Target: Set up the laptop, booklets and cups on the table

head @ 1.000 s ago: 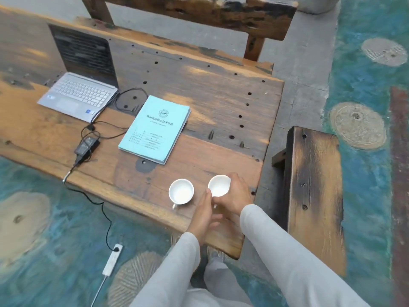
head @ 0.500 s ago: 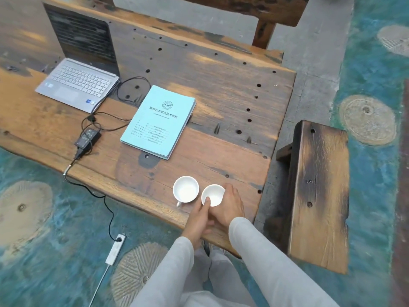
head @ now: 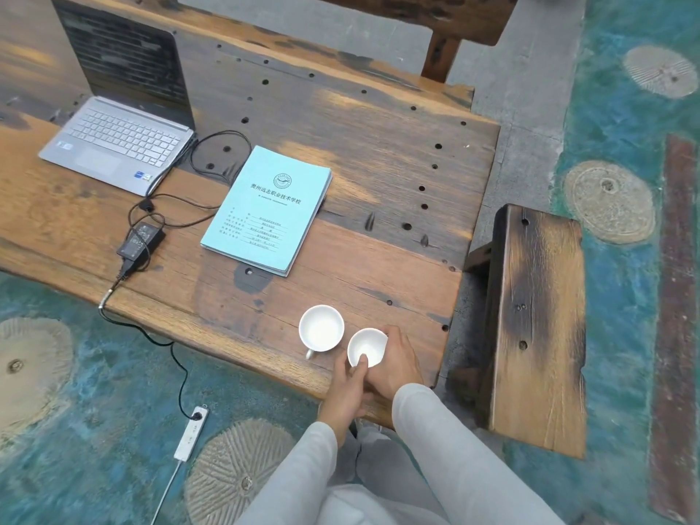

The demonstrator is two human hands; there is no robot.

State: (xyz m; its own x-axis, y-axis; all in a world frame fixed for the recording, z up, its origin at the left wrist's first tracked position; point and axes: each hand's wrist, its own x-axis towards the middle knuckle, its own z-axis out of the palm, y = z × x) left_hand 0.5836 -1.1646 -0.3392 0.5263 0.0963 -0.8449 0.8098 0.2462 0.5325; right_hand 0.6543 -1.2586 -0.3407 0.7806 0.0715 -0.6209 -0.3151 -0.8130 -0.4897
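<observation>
An open silver laptop stands at the far left of the wooden table. A stack of light-blue booklets lies in the middle. Two empty white cups sit near the front edge: the left cup stands free with its handle toward me, and the right cup touches it. My right hand wraps the right cup from the right. My left hand presses a thumb over that cup's near rim. The cup's handle is hidden.
A black power adapter and looped cables lie between laptop and booklets; one cable drops to a white power strip on the teal floor. A wooden bench stands right of the table, another bench beyond it.
Both hands have slid the right cup a little left and toward me, until it rests against the left cup. The camera has come closer to the table.
</observation>
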